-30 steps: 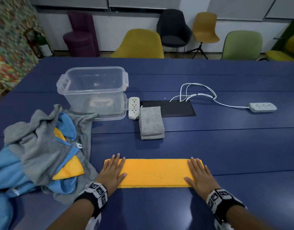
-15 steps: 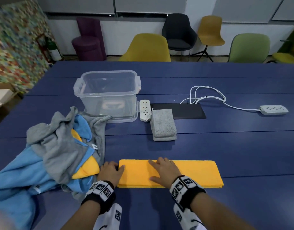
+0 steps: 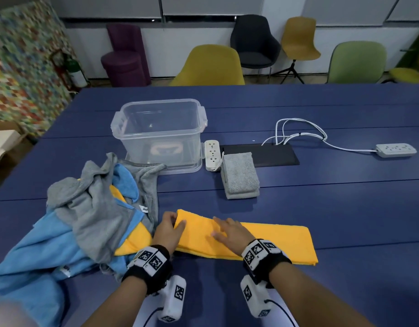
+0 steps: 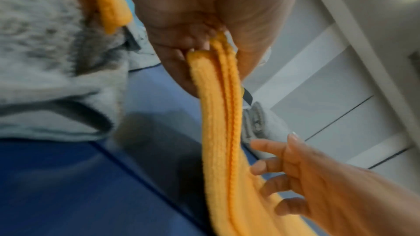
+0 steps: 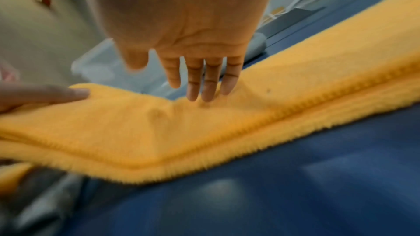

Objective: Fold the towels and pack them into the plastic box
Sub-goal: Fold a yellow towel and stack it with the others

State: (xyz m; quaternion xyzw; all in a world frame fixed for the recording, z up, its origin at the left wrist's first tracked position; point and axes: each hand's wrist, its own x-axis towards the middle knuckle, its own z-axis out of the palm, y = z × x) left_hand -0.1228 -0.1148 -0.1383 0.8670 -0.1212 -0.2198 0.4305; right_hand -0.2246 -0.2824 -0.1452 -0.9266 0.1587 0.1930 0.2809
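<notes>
Left hand grip: the left hand [image 3: 167, 230] is pinching the left end of the yellow towel [image 3: 269, 239] between thumb and curled fingers and is holding that end a little above the bench [image 3: 345, 208].
Right hand grip: the right hand [image 3: 229, 233] is lying flat and wide open, with straight fingers [image 5: 205, 82] pressing down on the towel near its middle. It is holding nothing.
Yellow towel: it is lying as a long folded strip along the near part of the bench, with its right end flat and its left end lifted.
Towel pile: a heap of grey, blue and yellow towels [image 3: 85, 215] is sitting just left of the left hand, touching the strip's left end.
Folded grey towel: a folded grey towel [image 3: 240, 174] is resting farther back, past the yellow strip.
Plastic box: the clear plastic box [image 3: 160, 132] is standing open at the far left, behind the pile, with no towels in it.
Other things: a white power strip [image 3: 212, 155] is lying between the box and the grey towel. A second power strip [image 3: 396, 149] is lying far to the right.
</notes>
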